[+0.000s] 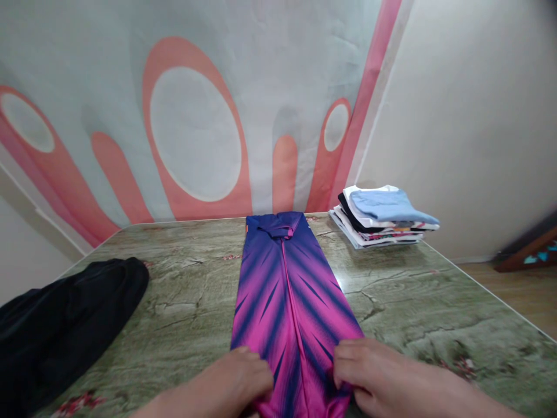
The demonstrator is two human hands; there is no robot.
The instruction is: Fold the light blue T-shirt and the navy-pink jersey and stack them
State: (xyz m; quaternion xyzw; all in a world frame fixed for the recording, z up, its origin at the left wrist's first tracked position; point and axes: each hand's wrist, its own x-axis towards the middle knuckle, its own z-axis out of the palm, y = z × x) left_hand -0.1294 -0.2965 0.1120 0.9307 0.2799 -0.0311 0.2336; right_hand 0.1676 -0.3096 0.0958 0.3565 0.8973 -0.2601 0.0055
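Purple and magenta cloth is running lengthwise away from me: a folded garment (292,290), lying down the middle of the wood-patterned table (187,307), its navy far end sitting by the back edge and its near end lying between my hands. My left hand (246,374) is gripping the near left corner, knuckles facing up, fingers curling over and pinching the fabric, with a bit of pink showing beneath them. My right hand (359,368) is mirroring it on the near right side, fingers bending over the edge and the thumb sitting lower, pinching the cloth there. Both forearms are slanting inward from the bottom of the view, backs of the hands turning upward.

As for labels, a small orange mark (247,229) is showing at the garment's far left edge, too small for me to read. Beyond my right hand, a stack of folded clothes (385,220) is resting near the table's back right corner, light blue on top; black cloth (73,319) is lying at the left.
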